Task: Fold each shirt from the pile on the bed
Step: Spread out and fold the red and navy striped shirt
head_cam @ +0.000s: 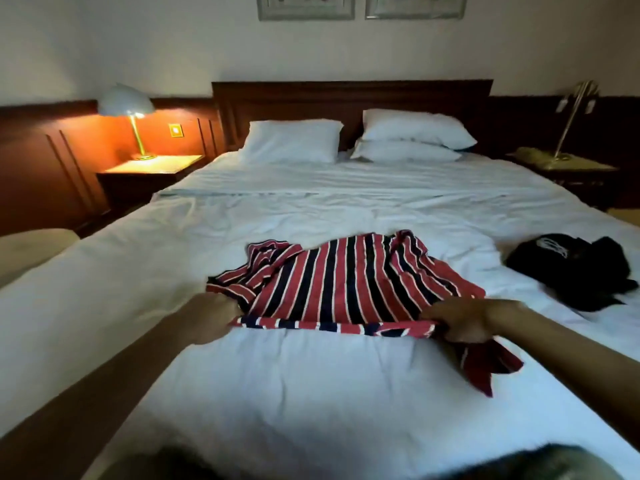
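Observation:
A red, navy and white striped shirt point(346, 285) lies spread on the white bed point(277, 393), its near edge turned up in a narrow band. My left hand point(216, 318) grips the left end of that near edge. My right hand point(462, 322) grips the right end, with a bunch of red cloth hanging below it. Both far sleeves are crumpled. A black shirt point(571, 271) lies in a heap to the right.
Three white pillows point(292, 140) lean against the dark wooden headboard point(346, 98). A lit lamp point(130, 112) stands on the left nightstand. A brass lamp point(571, 123) stands on the right one. White duvet stretches between me and the striped shirt.

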